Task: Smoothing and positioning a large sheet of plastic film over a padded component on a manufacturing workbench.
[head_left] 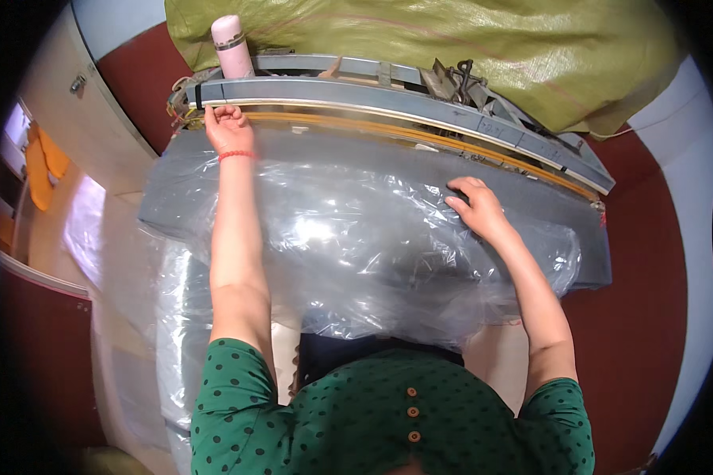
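At the far left, two orange slipper-like items (36, 170) are lying near a pale door (103, 111), and nearer, a crinkled band of clear plastic (174, 305) is hanging down beside the bench (178, 178), which is wearing a grey covering. A pink bottle (233, 51) is standing upright at the far left of the frame, just behind a long metal bar (333, 93) that is running across the far side toward the right. The left hand (228, 131), wearing a red beaded bracelet (236, 155), is sitting close to the bar's left end; its grip is curling loosely, and whether it is holding anything cannot be told. Yellow rails (356, 125) are running along the near side of the bar. In the middle, a clear plastic film (348, 229) is spreading in wrinkles over the bench, its near part sagging toward the person's green dotted shirt (348, 404). Farther right, dark metal parts (455, 83) are resting on the frame, before a yellow-green sheet (531, 55). The right hand (477, 207) is lying over the film's right part, its grip standing partly open, with thumb and fingers apart and nothing showing between them; whether it is touching the film is unclear.
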Demonstrator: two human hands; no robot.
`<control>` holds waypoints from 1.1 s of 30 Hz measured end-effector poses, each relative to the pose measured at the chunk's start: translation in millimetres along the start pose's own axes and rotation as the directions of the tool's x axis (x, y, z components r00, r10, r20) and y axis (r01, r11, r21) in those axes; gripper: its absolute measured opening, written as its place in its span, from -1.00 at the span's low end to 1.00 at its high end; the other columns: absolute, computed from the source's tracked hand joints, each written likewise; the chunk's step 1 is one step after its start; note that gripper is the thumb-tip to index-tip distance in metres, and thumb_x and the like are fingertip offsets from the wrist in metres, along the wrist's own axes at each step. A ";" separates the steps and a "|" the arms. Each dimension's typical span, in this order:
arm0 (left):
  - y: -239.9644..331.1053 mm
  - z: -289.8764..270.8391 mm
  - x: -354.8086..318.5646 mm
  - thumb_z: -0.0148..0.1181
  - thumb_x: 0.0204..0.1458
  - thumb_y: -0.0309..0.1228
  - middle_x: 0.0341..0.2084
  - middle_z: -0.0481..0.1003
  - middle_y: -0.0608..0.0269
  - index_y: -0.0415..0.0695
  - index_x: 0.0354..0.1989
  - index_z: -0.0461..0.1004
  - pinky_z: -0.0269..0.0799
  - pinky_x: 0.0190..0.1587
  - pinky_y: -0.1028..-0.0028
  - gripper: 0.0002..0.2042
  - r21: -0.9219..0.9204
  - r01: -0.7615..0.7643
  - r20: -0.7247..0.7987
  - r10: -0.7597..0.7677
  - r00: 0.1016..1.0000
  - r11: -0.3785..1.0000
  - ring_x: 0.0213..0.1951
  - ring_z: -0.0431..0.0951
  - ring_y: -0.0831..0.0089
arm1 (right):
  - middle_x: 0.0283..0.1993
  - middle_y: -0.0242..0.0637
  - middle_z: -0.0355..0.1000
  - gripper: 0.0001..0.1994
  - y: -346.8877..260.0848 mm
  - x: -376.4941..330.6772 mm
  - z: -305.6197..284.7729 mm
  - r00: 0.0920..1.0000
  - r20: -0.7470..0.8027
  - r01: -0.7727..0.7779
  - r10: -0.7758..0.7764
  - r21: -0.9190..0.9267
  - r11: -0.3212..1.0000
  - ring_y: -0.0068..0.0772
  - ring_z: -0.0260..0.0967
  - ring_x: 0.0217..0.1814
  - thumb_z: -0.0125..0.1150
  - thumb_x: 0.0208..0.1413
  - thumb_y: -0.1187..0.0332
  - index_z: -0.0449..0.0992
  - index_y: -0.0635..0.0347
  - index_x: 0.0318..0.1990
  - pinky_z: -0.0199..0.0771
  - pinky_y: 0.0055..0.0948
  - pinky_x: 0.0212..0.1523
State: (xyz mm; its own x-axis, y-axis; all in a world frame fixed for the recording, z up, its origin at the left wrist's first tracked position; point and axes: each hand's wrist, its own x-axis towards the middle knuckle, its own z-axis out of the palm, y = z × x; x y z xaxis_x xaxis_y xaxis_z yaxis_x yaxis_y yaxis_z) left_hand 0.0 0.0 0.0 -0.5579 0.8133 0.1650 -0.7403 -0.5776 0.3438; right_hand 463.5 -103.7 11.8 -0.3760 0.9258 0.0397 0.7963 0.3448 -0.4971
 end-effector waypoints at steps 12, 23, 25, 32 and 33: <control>59.8 78.5 -41.8 -0.11 0.08 -0.21 -0.67 0.38 0.29 -0.17 -0.59 0.34 0.24 -0.55 0.59 -0.68 0.646 -0.005 0.110 -0.087 0.990 0.763 -0.61 0.31 0.58 | -0.56 -0.21 0.34 -0.79 63.9 -50.6 -37.1 0.956 -0.292 -0.009 0.021 0.042 0.999 -0.19 0.27 -0.55 0.25 -0.20 0.31 0.37 0.22 -0.56 0.23 -0.38 -0.52; 41.4 8.7 -162.5 0.06 -0.09 -0.21 0.14 0.10 0.05 -0.12 0.10 0.18 -0.12 0.18 0.16 -0.46 0.507 -0.753 0.368 -0.684 0.629 -0.419 0.21 -0.01 0.13 | -0.25 -0.19 0.39 -0.73 11.3 -12.7 -35.3 0.883 -0.425 0.099 -0.198 -0.244 0.965 -0.12 0.32 -0.15 0.18 -0.15 0.32 0.46 0.16 -0.23 0.33 -0.26 -0.16; 35.6 6.7 -161.2 0.08 -0.13 -0.23 0.13 0.09 0.02 -0.14 0.08 0.19 -0.10 0.17 0.13 -0.45 0.508 -0.743 0.374 -0.664 0.647 -0.437 0.19 0.01 0.10 | -0.25 -0.21 0.37 -0.73 -28.4 18.9 -1.2 0.906 -0.307 0.275 -0.293 -0.100 0.956 -0.15 0.31 -0.16 0.19 -0.14 0.29 0.46 0.16 -0.24 0.33 -0.30 -0.15; 48.6 -9.3 -145.1 0.05 -0.05 -0.11 0.15 0.07 0.06 -0.17 0.11 0.16 -0.12 0.19 0.22 -0.42 0.604 -0.734 0.478 -0.597 0.645 -0.310 0.23 -0.07 0.12 | -0.38 -0.23 0.39 -0.81 -69.0 63.0 74.7 0.905 -0.338 0.299 -0.257 0.076 0.951 -0.20 0.33 -0.35 0.16 -0.10 0.30 0.45 0.20 -0.37 0.34 -0.35 -0.32; 56.5 -14.7 -137.0 0.04 -0.05 -0.10 0.15 0.07 0.03 -0.21 0.10 0.15 -0.10 0.19 0.25 -0.41 0.630 -0.698 0.451 -0.571 0.686 -0.341 0.22 -0.06 0.11 | -0.42 -0.25 0.40 -0.84 -62.3 59.7 74.7 0.939 -0.276 0.290 -0.206 0.309 0.906 -0.27 0.34 -0.40 0.14 -0.07 0.32 0.43 0.22 -0.39 0.33 -0.40 -0.36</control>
State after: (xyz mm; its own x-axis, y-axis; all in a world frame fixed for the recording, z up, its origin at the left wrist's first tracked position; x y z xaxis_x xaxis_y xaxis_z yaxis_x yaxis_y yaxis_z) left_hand 29.0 -145.1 -16.8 0.2085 0.9193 0.3338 0.8781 -0.3262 0.3500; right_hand 356.1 -81.5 -19.7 -0.3863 0.8408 0.3793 0.4657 0.5328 -0.7066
